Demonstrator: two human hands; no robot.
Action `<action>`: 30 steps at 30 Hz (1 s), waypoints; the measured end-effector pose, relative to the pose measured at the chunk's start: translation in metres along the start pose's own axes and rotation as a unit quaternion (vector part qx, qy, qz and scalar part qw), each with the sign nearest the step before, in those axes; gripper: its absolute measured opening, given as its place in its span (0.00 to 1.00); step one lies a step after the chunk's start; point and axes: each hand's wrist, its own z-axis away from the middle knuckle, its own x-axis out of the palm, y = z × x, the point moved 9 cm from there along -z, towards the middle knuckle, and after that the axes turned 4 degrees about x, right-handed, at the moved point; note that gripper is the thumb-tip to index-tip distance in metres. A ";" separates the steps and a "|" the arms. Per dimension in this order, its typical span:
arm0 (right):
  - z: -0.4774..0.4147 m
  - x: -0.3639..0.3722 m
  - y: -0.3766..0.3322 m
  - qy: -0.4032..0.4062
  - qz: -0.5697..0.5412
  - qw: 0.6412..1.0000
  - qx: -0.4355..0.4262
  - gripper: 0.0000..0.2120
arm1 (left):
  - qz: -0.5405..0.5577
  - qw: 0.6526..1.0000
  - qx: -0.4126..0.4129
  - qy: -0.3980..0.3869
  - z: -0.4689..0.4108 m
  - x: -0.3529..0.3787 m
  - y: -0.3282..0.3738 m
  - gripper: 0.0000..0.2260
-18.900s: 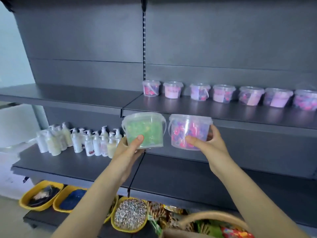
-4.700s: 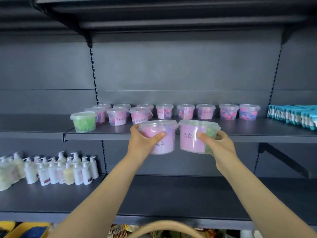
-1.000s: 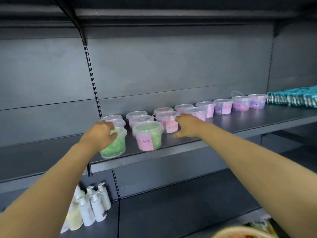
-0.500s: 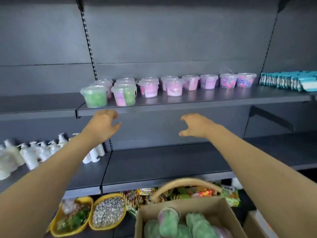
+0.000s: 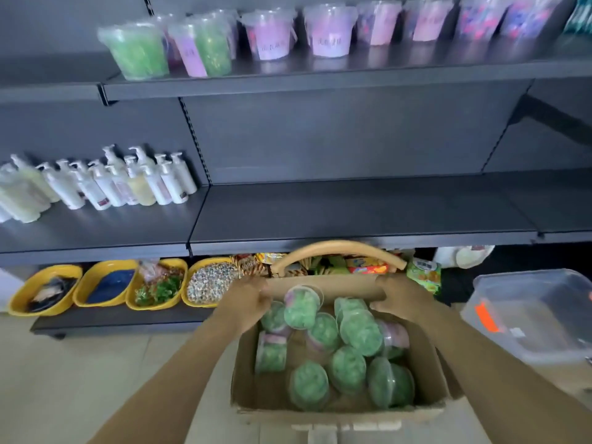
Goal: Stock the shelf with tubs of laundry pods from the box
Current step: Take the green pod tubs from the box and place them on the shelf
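Your left hand (image 5: 246, 302) and right hand (image 5: 400, 299) are at the far wall of the cardboard box (image 5: 336, 411), one at each end, fingers curled; whether they grip the wall, a tub or nothing cannot be told; green tubs of pods (image 5: 362, 328) lie jumbled inside the box, near you; stocked tubs (image 5: 326, 33) stand in rows on the upper shelf (image 5: 320, 81), far and above; pump bottles (image 5: 134, 181) stand on the lower shelf (image 5: 352, 213) at left.

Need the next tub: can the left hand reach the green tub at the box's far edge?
Probably yes: left hand sits beside that tub, the box is open, nothing covers it.
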 end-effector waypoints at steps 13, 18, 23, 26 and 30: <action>-0.093 0.164 0.041 -0.207 -0.094 0.971 0.077 0.29 | 0.213 0.945 -0.192 -0.160 -0.043 0.209 -0.072 0.17; -0.123 0.198 0.052 -0.191 -0.103 0.965 0.147 0.32 | 0.227 0.904 -0.284 -0.224 -0.028 0.271 -0.080 0.17; -0.140 0.238 0.058 -0.198 -0.117 0.947 0.225 0.37 | 0.239 0.866 -0.370 -0.235 -0.004 0.322 -0.091 0.15; -0.145 0.261 0.057 -0.211 -0.135 0.936 0.248 0.40 | 0.223 0.855 -0.406 -0.235 -0.001 0.343 -0.096 0.14; -0.143 0.282 0.054 -0.221 -0.095 0.942 0.234 0.45 | 0.193 0.843 -0.456 -0.210 -0.004 0.359 -0.107 0.14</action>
